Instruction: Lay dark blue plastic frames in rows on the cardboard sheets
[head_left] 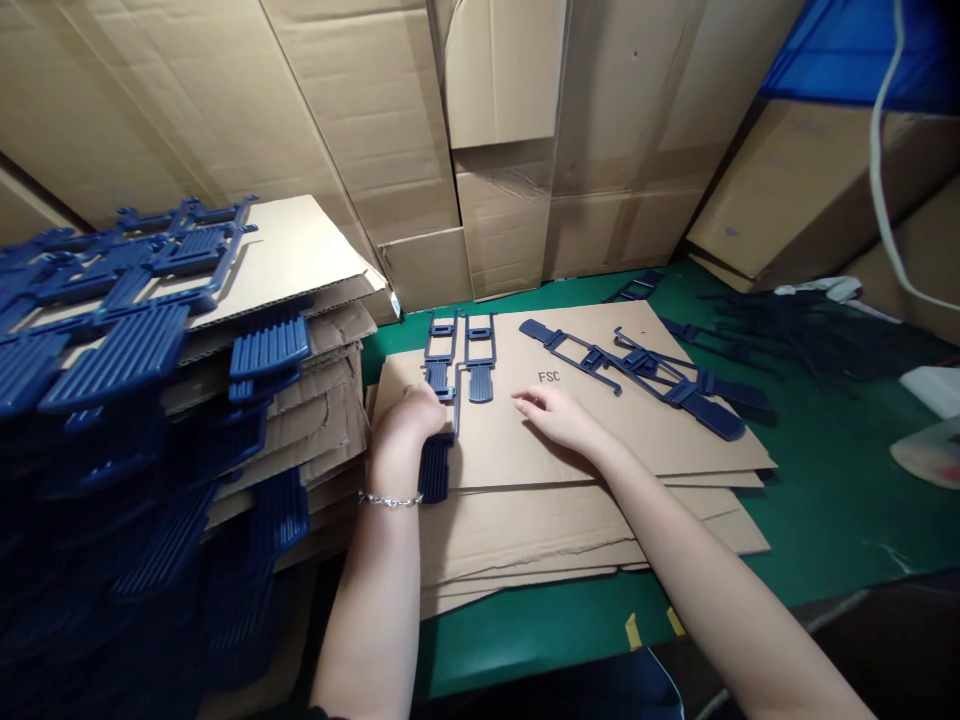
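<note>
Reaching over the printed cardboard sheet (517, 450) in the head view, the left hand (412, 415) is positioned at the sheet's left side, with its fingers bent down at a blue plastic frame (436, 376). The back of the hand hides most of the fingers; whether they pinch the frame cannot be told. A bracelet (391, 499) encircles the left wrist. Below this hand, a ribbed blue end piece (434, 472) projects slightly past the near edge of the sheet. Just to the right of the first frame, a second frame (481, 382) lies flat and nearly parallel to it. The right hand (553, 412) is located near the sheet's middle, just below the letters "FSC" (549, 378); its fingers are loosely bent and grasp nothing. On the right part of the sheet, a slanted frame (559, 343) lies beside overlapping frames (705, 410), whose ribbed ends point toward the lower right. More cardboard sheets lie underneath, on a green table (840, 500). At far left, a tall stack of cardboard (307, 235) carries blue frames (124, 360) on top and between its layers. Cardboard panels (510, 220) stand behind the table.
</note>
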